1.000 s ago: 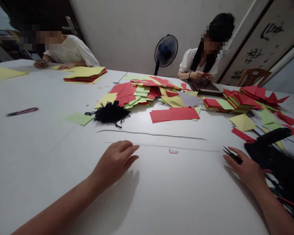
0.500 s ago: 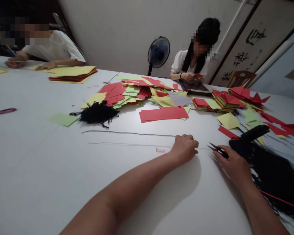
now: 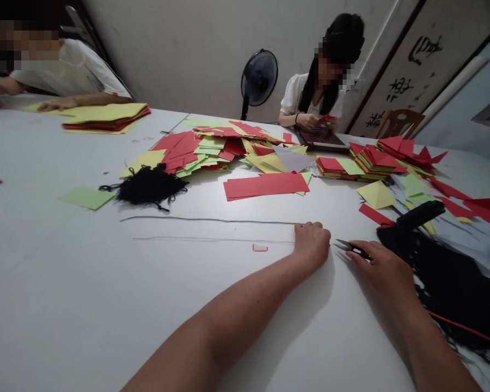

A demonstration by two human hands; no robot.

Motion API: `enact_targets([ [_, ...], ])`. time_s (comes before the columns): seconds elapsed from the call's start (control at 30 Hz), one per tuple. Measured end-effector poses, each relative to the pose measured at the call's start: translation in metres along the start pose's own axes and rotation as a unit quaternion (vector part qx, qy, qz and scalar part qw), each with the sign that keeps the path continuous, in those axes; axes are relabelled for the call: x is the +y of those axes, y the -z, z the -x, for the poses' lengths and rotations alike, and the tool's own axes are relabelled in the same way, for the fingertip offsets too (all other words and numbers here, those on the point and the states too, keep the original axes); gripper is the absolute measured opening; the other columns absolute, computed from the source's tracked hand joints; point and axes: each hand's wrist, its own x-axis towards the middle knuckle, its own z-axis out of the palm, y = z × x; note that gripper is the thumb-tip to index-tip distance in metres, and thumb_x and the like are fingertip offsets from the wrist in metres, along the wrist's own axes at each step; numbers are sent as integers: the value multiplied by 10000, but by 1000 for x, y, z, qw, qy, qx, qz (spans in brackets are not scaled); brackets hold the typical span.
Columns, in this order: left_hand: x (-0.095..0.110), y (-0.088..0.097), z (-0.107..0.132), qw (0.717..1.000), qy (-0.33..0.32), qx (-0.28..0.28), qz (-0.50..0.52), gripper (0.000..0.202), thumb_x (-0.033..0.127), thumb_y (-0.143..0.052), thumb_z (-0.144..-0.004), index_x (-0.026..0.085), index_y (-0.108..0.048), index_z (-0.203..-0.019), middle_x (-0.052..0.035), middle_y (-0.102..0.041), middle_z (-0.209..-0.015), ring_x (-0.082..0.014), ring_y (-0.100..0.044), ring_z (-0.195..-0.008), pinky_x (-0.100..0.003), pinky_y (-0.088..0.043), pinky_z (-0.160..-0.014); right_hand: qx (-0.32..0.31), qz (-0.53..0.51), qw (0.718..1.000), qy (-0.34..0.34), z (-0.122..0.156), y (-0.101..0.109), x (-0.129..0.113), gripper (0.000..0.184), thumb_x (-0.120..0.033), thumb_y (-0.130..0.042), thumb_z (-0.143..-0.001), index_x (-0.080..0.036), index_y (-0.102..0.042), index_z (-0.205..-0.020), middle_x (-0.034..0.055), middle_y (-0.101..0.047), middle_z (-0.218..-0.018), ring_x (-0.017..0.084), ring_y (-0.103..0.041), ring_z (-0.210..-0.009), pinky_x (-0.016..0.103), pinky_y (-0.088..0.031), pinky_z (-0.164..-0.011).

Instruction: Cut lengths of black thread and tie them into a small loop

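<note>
My left hand (image 3: 311,245) rests curled on the white table, its fingers over the ends of two long dark cords (image 3: 212,221). A small red-edged loop (image 3: 260,247) lies just left of it. My right hand (image 3: 381,270) holds small black thread snips (image 3: 352,249), their blades pointing left towards my left hand. A tangle of black thread (image 3: 147,185) lies farther off. Beyond it spreads a heap of red, green and yellow paper sheets (image 3: 200,149). A bundle of black strands (image 3: 445,283) lies beside my right hand.
Red sheets (image 3: 265,185) lie beyond my hands, with a folded paper stack (image 3: 361,166) to the right. A black tool handle (image 3: 418,215) rises from the strands. Two co-workers sit across the table, one with hands on yellow paper (image 3: 104,113), one holding red paper above a tablet (image 3: 320,139).
My left hand has slid right along the cords to their ends and now sits near the snips. My head has turned, shifting the whole scene left and up.
</note>
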Motion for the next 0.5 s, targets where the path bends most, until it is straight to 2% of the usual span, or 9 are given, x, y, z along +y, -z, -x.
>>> enact_targets([
  [0.17,0,-2,0,1000,-10,3,-7,259,147,-492,-921,161,-741,-993,-118,-697,-1070,-247,-615,-1067,-417,-417,-896,6,16,999,37,2,-3,3,461,-598,-479,-897,-256,-773,-994,56,-736,-907,193,-629,-707,310,-413,-618],
  [0.5,-1,-7,-1,1000,-11,6,-8,247,203,-481,-965,149,-715,-1023,-121,-688,-1108,-252,-617,-1082,-417,-422,-911,14,50,996,66,5,-15,6,366,-509,-505,-915,-257,-761,-989,25,-700,-866,170,-608,-720,308,-390,-631],
])
